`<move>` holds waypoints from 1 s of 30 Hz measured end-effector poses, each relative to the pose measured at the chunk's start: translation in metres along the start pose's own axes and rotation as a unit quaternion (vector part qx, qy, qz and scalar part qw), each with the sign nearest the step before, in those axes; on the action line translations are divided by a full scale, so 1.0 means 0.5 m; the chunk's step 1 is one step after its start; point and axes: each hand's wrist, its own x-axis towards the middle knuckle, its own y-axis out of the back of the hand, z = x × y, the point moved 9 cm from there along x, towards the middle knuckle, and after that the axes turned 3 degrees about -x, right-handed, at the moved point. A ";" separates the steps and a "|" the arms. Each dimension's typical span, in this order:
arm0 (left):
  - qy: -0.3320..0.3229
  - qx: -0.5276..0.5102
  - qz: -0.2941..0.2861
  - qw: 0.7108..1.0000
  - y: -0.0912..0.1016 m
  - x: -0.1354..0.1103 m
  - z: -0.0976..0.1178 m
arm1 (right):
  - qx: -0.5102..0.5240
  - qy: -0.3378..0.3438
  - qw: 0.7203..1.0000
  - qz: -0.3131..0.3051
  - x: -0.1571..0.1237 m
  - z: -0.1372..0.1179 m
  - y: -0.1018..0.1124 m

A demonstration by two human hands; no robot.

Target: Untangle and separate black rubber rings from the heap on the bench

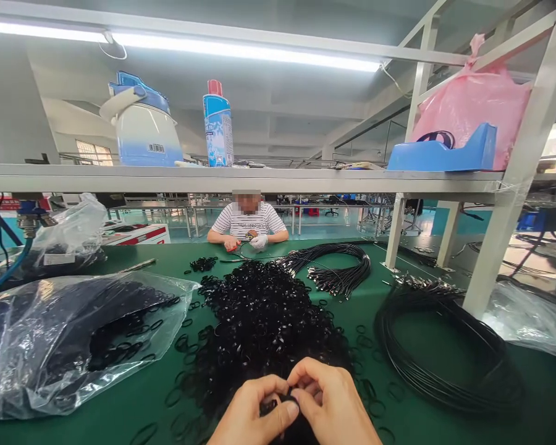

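My left hand (254, 411) and my right hand (331, 402) meet at the bottom middle, fingertips close together. Both pinch a small black ring (293, 402), mostly covered by my fingers. Right in front of and beneath them spreads a large heap of thin black rings (264, 315), with loose ones scattered around its edges. To the left lies a clear plastic bag (60, 346) full of the same kind of rings, its mouth facing the heap.
Coiled black cables (393, 364) lie right, and a bundle with metal ends (347, 266) sits behind the heap. A shelf (259, 182) crosses above, bearing a jug (148, 133), a spray can (219, 130) and a blue holder (445, 154). A person (248, 219) works opposite, one hand gloved.
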 end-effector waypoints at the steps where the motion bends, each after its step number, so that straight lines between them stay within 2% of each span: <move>1: 0.003 0.003 0.008 1.000 0.002 -0.001 0.000 | 0.004 0.003 1.000 0.004 -0.001 -0.003 0.000; 4: 0.012 0.012 0.027 0.999 0.013 -0.002 0.004 | 0.013 0.011 1.000 0.013 -0.004 -0.007 0.000; 7: 0.015 0.013 0.021 1.000 0.019 0.001 0.006 | 0.008 0.025 0.999 0.023 -0.006 -0.012 0.003; 13: -0.003 0.008 0.034 0.999 0.027 0.008 0.008 | -0.008 0.048 0.993 0.110 -0.005 -0.013 0.057; 15: -0.006 -0.016 0.035 0.999 0.028 0.009 0.009 | -0.021 0.037 0.994 0.097 -0.001 -0.001 0.056; 18: -0.003 -0.063 0.028 0.998 0.030 0.011 0.005 | -0.052 0.028 0.998 0.007 -0.001 0.016 0.014; 20: 0.005 -0.090 0.026 0.996 0.029 0.012 -0.001 | -0.088 0.031 0.995 -0.030 -0.006 0.019 -0.010; 22: 0.004 -0.103 0.020 0.994 0.026 0.012 -0.002 | -0.119 0.037 0.992 -0.018 -0.012 0.009 -0.011; 25: -0.010 -0.116 -0.002 0.993 0.009 0.008 0.002 | -0.090 0.052 0.994 0.017 -0.016 -0.023 0.003; 27: -0.017 -0.137 -0.015 0.990 -0.004 0.005 0.005 | -0.043 0.045 0.998 0.012 -0.016 -0.033 0.000; 30: -0.005 -0.169 -0.020 0.985 -0.017 0.004 -0.002 | 0.018 0.005 1.000 -0.013 -0.011 -0.020 -0.018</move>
